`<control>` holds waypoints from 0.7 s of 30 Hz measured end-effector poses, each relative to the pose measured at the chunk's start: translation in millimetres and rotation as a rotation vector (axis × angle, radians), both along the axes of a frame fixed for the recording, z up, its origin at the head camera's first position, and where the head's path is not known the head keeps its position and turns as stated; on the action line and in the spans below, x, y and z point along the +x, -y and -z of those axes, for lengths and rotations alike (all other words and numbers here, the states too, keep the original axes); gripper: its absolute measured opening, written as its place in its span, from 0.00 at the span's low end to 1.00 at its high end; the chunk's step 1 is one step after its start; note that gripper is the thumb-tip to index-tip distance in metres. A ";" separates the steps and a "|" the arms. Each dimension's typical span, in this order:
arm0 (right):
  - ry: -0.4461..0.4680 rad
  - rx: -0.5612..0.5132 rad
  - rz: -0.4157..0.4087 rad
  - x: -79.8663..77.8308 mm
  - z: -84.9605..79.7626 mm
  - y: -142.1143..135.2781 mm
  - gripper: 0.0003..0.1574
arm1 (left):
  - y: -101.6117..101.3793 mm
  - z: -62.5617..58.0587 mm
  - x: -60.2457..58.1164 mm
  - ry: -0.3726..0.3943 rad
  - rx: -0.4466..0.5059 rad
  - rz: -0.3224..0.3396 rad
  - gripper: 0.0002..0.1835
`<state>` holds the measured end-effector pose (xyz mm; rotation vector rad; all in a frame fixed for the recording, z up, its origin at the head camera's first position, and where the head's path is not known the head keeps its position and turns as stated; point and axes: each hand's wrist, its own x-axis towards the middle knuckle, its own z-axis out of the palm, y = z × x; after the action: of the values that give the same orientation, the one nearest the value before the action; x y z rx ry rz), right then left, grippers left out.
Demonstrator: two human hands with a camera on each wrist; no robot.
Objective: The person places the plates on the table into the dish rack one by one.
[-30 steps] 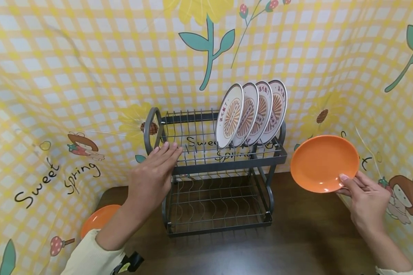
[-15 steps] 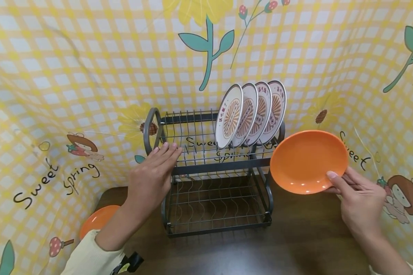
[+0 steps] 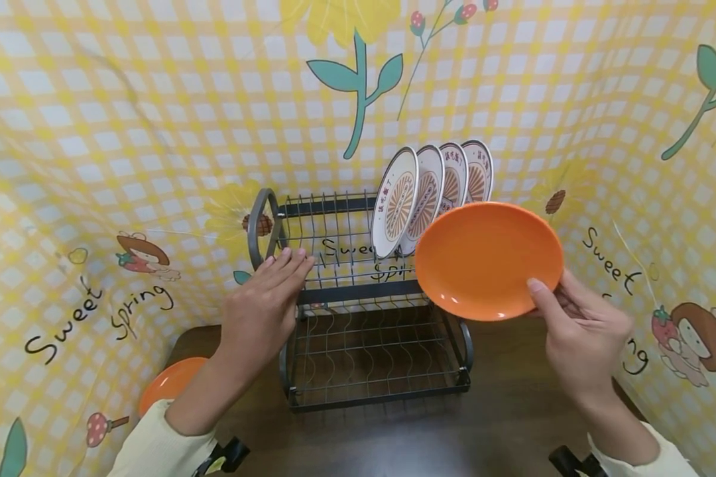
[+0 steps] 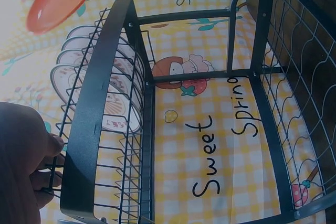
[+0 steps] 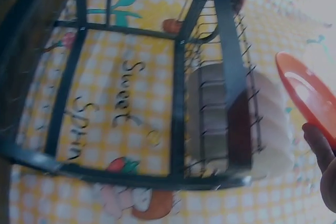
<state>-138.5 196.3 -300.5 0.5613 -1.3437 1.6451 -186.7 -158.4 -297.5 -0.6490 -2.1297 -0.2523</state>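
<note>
An orange plate (image 3: 489,258) is held by its right-hand rim in my right hand (image 3: 585,338), thumb on the upper face. It hangs in front of the right end of the two-tier dark grey dish rack (image 3: 358,291), covering part of it in the head view. Several white patterned plates (image 3: 396,202) stand upright on the rack's upper tier, toward the right; the orange plate hides some of their lower parts. My left hand (image 3: 262,308) rests on the upper tier's front left, fingers extended over the wires. In the left wrist view, its fingertips (image 4: 52,145) touch the wire edge.
Another orange plate (image 3: 173,381) lies at the left, partly behind my left forearm. The rack stands on a dark brown table (image 3: 394,437). Yellow checked cloth (image 3: 215,99) rises behind and on both sides. Wire slots (image 3: 328,232) show left of the white plates.
My right hand has carried the orange plate leftward and slightly up, from beside the rack to in front of its right end. My left hand stays on the rack.
</note>
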 end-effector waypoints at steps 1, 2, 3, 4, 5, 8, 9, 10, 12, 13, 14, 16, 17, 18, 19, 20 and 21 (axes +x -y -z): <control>-0.010 0.020 0.041 0.1 -4.3 6.1 0.22 | 0.2 0.3 -0.1 -0.001 0.002 0.001 0.17; -0.017 0.040 0.087 0.2 -8.5 11.9 0.22 | 0.4 0.6 -0.1 -0.002 0.003 0.003 0.17; -0.022 0.052 0.118 -0.4 -12.5 17.3 0.22 | 0.5 0.7 -0.1 -0.003 0.004 0.005 0.18; -0.022 0.068 0.159 -1.1 -16.2 22.4 0.22 | 0.6 0.8 -0.2 -0.003 0.004 0.006 0.17; -0.015 0.091 0.208 -1.9 -19.5 27.0 0.23 | 0.7 0.8 -0.1 -0.003 0.004 0.007 0.18; -0.013 0.138 0.286 -7.1 -26.1 36.6 0.23 | 0.1 0.8 0.0 -0.003 0.001 0.003 0.17; -0.021 0.143 0.305 -10.1 -26.8 38.8 0.23 | -0.2 0.8 0.0 -0.003 0.000 0.003 0.17; -0.026 0.154 0.339 -12.4 -27.7 40.7 0.22 | -0.6 0.9 0.0 -0.003 0.000 0.002 0.17; -0.049 0.158 0.396 -17.4 -29.5 44.9 0.20 | -1.0 1.0 0.1 -0.003 0.000 0.002 0.17; -0.064 0.151 0.424 -19.5 -30.9 47.4 0.19 | -1.2 1.1 0.0 -0.003 -0.001 0.002 0.18; -0.075 0.144 0.450 -21.6 -32.4 49.8 0.18 | -1.4 1.1 -0.1 -0.004 -0.001 0.002 0.18; -0.099 0.134 0.501 -24.8 -37.9 56.0 0.16 | -1.4 1.1 -0.2 -0.002 0.000 0.003 0.18; -0.114 0.130 0.522 -26.5 -41.3 59.7 0.15 | -1.4 1.2 -0.3 0.000 0.002 0.003 0.18; -0.125 0.130 0.537 -28.1 -44.8 63.1 0.14 | -1.4 1.2 -0.5 0.001 0.004 0.003 0.19; -0.133 0.134 0.552 -29.5 -48.4 66.4 0.14 | -1.4 1.3 -0.7 0.000 0.006 0.001 0.19; -0.142 0.143 0.561 -31.2 -52.0 69.7 0.14 | -1.4 1.4 -0.9 0.001 0.009 0.001 0.19; -0.145 0.155 0.570 -32.9 -55.4 73.2 0.14 | -1.4 1.6 -1.0 0.002 0.012 0.000 0.19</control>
<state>-171.4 123.2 -245.1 0.3341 -1.3710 1.0270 -187.7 -157.0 -299.1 -0.6421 -2.1285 -0.2655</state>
